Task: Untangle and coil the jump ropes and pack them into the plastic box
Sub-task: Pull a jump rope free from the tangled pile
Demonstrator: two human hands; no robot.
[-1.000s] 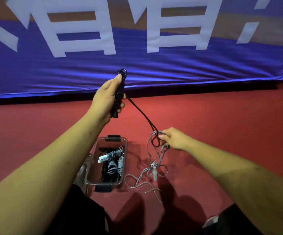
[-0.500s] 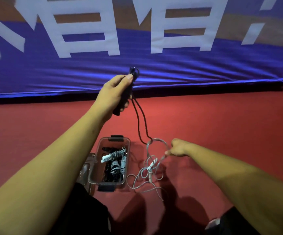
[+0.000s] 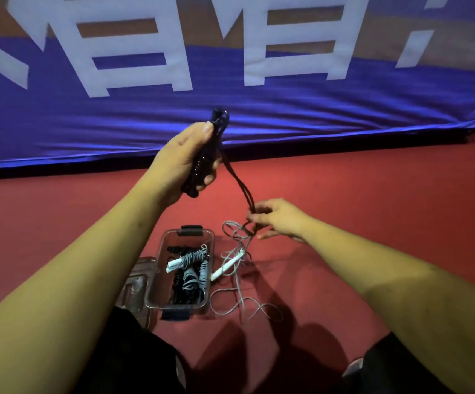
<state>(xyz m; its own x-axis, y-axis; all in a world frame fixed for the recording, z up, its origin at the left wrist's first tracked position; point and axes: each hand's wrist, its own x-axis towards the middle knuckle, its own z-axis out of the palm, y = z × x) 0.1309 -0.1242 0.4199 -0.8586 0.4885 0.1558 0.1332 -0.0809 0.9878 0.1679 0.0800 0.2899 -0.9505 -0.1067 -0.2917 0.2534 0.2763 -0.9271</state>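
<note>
My left hand point(image 3: 183, 157) is raised and grips the black handles of a black jump rope point(image 3: 206, 157), partly wound with cord. Its black cord point(image 3: 240, 186) runs down to my right hand point(image 3: 277, 218), which pinches it where it meets the loops of a grey jump rope point(image 3: 239, 280). The grey rope hangs from there and lies tangled on the red floor, its white handle point(image 3: 226, 267) beside the box. A clear plastic box point(image 3: 156, 280) stands open on the floor below my left arm, holding coiled grey and black ropes point(image 3: 191, 275).
The box's clear lid point(image 3: 135, 288) lies against its left side. A blue banner point(image 3: 259, 115) with white characters hangs along the far edge of the red floor point(image 3: 372, 209). My dark-clothed knees show at the bottom.
My right hand has risen and moved left up the black cord, lifting the grey loops. My left hand holds the handles at about the same height.
</note>
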